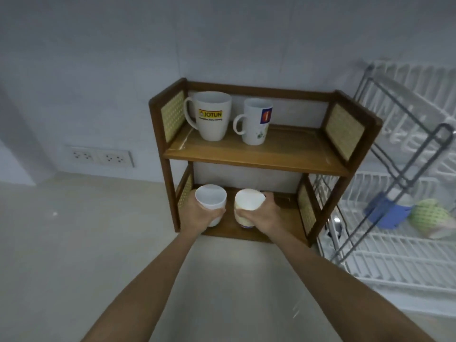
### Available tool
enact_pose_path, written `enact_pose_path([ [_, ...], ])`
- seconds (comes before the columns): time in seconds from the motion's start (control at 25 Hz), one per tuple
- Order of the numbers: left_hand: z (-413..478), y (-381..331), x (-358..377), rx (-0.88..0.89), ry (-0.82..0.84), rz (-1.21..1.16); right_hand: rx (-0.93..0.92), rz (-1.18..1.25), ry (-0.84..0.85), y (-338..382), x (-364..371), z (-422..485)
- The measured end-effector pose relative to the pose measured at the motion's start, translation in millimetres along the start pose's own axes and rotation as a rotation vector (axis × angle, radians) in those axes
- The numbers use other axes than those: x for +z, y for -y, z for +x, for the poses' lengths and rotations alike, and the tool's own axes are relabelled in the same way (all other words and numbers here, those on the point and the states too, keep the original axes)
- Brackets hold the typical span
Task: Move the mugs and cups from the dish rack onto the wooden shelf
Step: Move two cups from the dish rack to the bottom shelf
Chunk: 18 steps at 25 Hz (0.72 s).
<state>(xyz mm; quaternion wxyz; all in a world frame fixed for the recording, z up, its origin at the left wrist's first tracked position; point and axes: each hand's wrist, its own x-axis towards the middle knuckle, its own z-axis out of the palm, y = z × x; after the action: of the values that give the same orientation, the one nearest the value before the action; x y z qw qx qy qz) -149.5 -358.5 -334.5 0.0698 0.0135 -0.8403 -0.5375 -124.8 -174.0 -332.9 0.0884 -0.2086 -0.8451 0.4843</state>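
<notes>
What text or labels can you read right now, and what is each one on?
"JOTUN": yellow label on the large white mug, top tier of the wooden shelf.
Small line under it: too blurred to read.
Blue and red emblem on the smaller mug: no legible text.
Cups in the left hand and right hand: no readable text.

Setting: domestic kitchen. Evidence: pale counter (74, 243) against a tiled wall (98, 58). Double wall socket (100, 157) just above counter level, well left of the left grip (202, 213). Small two-tier wooden shelf (246, 156) with cane side panels, directly ahead of both grips; printed mugs (213, 116) on the tier above them. White wire dish rack (394, 218) right of the right grip (261, 215), with crockery (430, 217) left draining on its lower tier.
</notes>
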Motion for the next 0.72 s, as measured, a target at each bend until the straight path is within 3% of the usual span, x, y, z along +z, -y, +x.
enact_pose_path([
  [0.12,19.5,12.0,10.0,-0.085,-0.014,0.062,0.068,-0.071,-0.06,-0.9,24.2,25.0],
  [0.36,40.0,20.7,21.4,-0.131,0.037,0.144,0.022,-0.153,-0.047,-8.3,37.1,44.3],
  [0.72,16.2,10.1,15.5,-0.129,0.051,0.163,0.024,-0.1,0.123,-6.2,21.2,26.6],
])
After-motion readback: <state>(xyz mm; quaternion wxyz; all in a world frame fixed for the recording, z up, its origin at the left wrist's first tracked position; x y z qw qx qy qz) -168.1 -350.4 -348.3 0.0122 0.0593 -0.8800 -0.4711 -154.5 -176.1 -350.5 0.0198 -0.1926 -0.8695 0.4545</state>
